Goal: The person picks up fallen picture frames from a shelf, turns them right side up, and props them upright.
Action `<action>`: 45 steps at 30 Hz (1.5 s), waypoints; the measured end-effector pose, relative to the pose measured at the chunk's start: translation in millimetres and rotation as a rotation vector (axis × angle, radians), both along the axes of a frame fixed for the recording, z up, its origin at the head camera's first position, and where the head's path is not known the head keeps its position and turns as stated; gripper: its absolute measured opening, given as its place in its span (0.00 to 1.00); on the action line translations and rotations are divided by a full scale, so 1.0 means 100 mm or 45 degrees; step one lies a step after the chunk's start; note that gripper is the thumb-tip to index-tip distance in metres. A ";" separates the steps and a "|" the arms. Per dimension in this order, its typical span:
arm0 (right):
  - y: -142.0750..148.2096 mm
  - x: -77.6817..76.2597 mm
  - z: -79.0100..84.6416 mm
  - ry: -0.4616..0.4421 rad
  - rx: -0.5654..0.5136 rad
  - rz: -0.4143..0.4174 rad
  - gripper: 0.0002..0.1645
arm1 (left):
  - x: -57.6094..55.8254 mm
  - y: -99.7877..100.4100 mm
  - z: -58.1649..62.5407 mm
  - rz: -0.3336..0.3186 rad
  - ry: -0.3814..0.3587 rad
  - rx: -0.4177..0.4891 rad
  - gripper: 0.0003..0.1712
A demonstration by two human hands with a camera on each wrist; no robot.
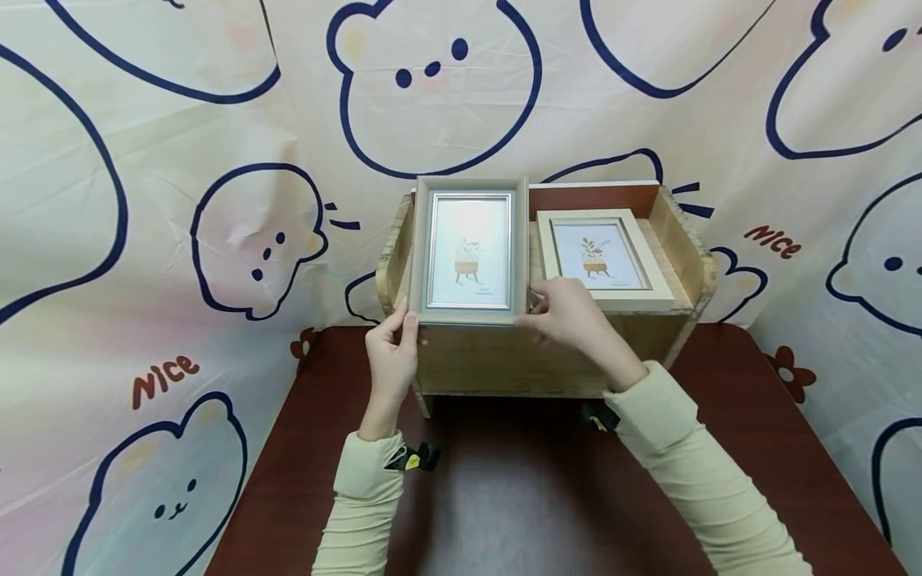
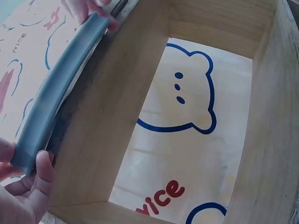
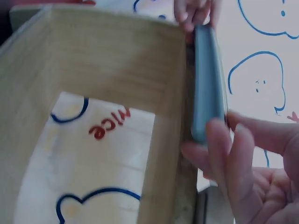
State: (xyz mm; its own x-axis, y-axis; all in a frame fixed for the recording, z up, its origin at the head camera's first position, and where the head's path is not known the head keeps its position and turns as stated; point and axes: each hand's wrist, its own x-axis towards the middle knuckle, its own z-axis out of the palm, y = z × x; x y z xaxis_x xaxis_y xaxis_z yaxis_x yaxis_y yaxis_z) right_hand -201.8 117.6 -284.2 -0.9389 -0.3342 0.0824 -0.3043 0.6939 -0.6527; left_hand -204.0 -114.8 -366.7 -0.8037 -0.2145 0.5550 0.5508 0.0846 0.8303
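Note:
A grey-green picture frame (image 1: 520,248) with a silver inner border and a potted-plant print stands tilted on the left part of a wooden shelf unit (image 1: 504,360). My left hand (image 1: 392,356) pinches its lower left corner between thumb and fingers. At the lower right corner, my right hand (image 1: 565,314) grips the same frame. In the left wrist view, the frame's bottom edge (image 2: 56,102) runs between the left hand (image 2: 32,191) and the other hand's fingertips. The right wrist view shows that edge (image 3: 208,88) end-on, with the right hand's (image 3: 254,172) fingers round its near end.
A cream picture frame (image 1: 655,280) with a similar plant print leans on the shelf's right part. Raised side panels (image 1: 680,240) bound the shelf. The unit stands at the back of a dark red-brown table (image 1: 519,496), before a cartoon-printed cloth (image 1: 288,120).

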 end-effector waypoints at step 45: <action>0.19 -0.71 0.45 -0.041 -0.555 -0.144 0.39 | -0.20 0.08 0.28 0.318 0.144 -0.403 0.16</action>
